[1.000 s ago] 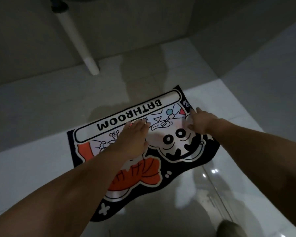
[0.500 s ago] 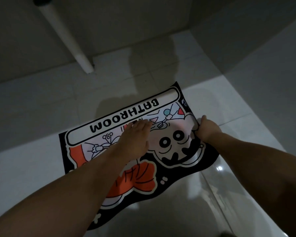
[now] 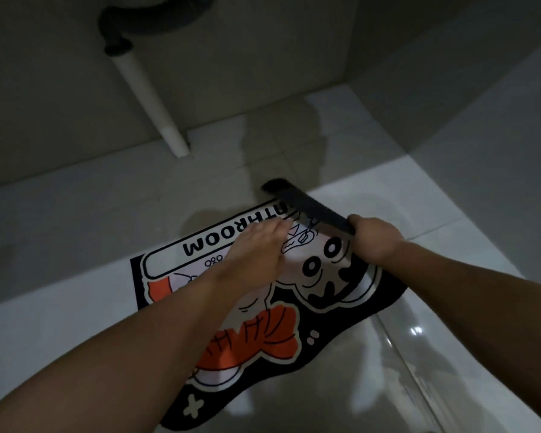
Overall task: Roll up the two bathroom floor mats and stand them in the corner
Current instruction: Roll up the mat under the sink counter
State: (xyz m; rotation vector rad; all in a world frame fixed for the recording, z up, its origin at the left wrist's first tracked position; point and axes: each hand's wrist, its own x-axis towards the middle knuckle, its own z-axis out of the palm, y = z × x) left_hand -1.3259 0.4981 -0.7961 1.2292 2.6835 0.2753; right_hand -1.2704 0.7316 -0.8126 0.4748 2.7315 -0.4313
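Lying flat on the pale tiled floor (image 3: 60, 307), the cartoon bath mat (image 3: 341, 310) shows the word BATHROOM. The left hand (image 3: 256, 254) presses it with fingers spread and flat. The right hand (image 3: 377, 240) is clamped on its far right corner, folded up to show the dark underside. Beyond, a white pipe (image 3: 152, 98) meets the floor.

Right hand (image 3: 376, 239) folds the mat (image 3: 263, 326) edge over; left hand (image 3: 256, 254) lies flat on it.
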